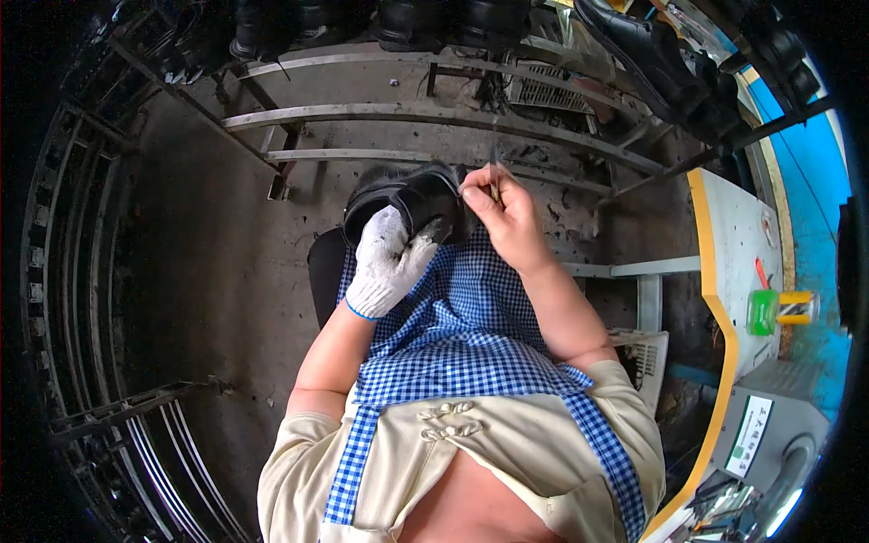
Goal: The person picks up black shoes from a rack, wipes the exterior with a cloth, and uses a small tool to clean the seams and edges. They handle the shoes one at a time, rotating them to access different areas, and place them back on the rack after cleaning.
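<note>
Black leather shoe (427,201) lies gripped in my white-gloved left hand (384,258). Beside its right end, my bare right hand (514,220) pinches something thin (495,192).

A shoe (430,195) sits above the person's lap. The left hand (385,262) holds its near-left side; the right hand (516,222) is at its right end. Nearer the body than the shoe, an apron (471,308) covers the lap. Beyond the shoe runs a rail rack (362,113), with a row of other shoes (407,23) above it, and a slatted crate (548,88) lies far right of the shoe. Well left of the shoe stands a metal rack (131,406). Well right of it, a desk (729,235) carries a jar (765,309) and, nearer the body, a box-shaped machine (797,403).
</note>
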